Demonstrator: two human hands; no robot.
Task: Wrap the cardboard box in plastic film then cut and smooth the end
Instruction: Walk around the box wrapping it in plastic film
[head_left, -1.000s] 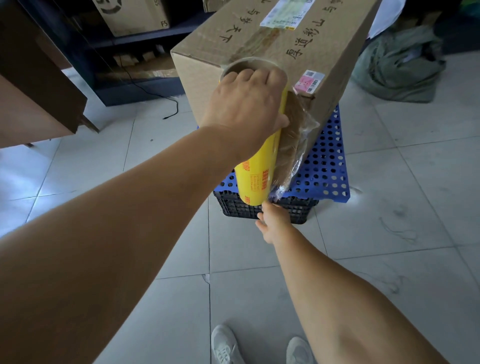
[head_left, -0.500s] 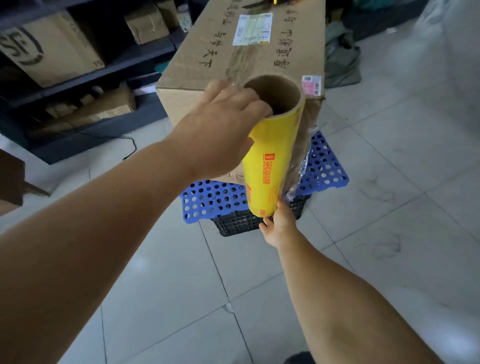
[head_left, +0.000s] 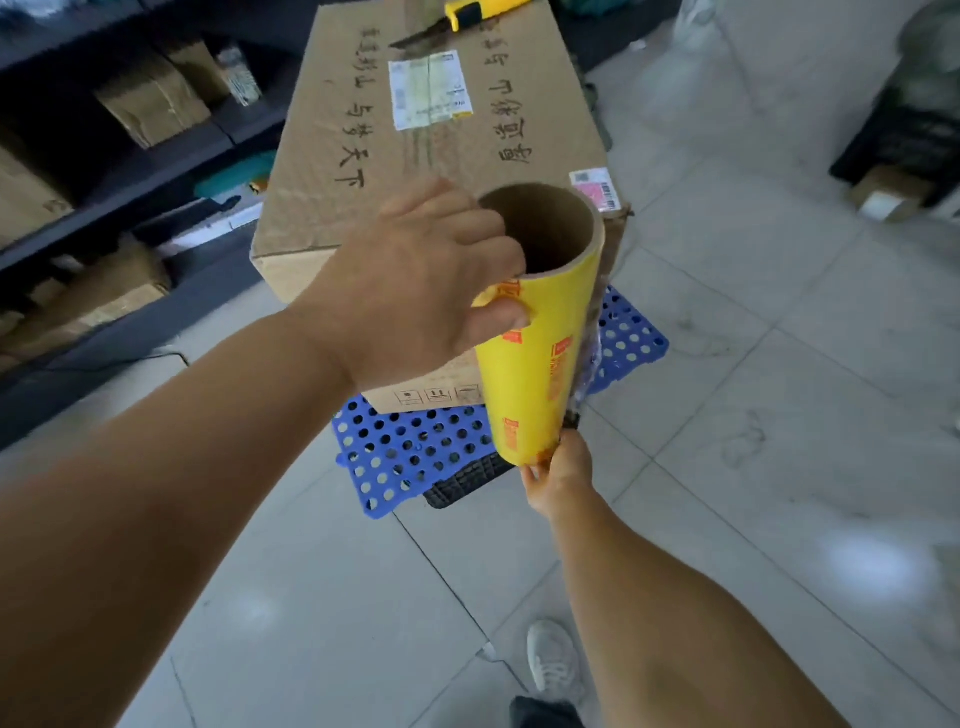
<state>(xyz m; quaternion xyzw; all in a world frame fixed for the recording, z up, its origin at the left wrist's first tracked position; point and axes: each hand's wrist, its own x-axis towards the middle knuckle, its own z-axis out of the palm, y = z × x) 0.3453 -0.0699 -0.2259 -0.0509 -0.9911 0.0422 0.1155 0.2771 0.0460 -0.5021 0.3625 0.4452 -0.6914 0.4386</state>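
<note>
A large cardboard box (head_left: 441, 156) with handwritten characters and a shipping label stands on a blue perforated board (head_left: 415, 447). I hold a yellow roll of plastic film (head_left: 540, 358) nearly upright against the box's near right corner. My left hand (head_left: 431, 280) grips the roll's top end at the open cardboard core. My right hand (head_left: 558, 467) holds its bottom end. A strip of clear film (head_left: 589, 364) runs from the roll to the box's right side. A yellow utility knife (head_left: 467, 13) lies on the far end of the box top.
The blue board rests on a black crate (head_left: 462, 480). Dark shelves with cardboard boxes (head_left: 145, 98) line the left. A black crate and a tape roll (head_left: 883, 202) sit at the far right. My shoe (head_left: 553, 660) is on the tiled floor below.
I have moved around the box towards its near right corner, carrying the roll along. The roll's open core and the knife on top have come into view.
</note>
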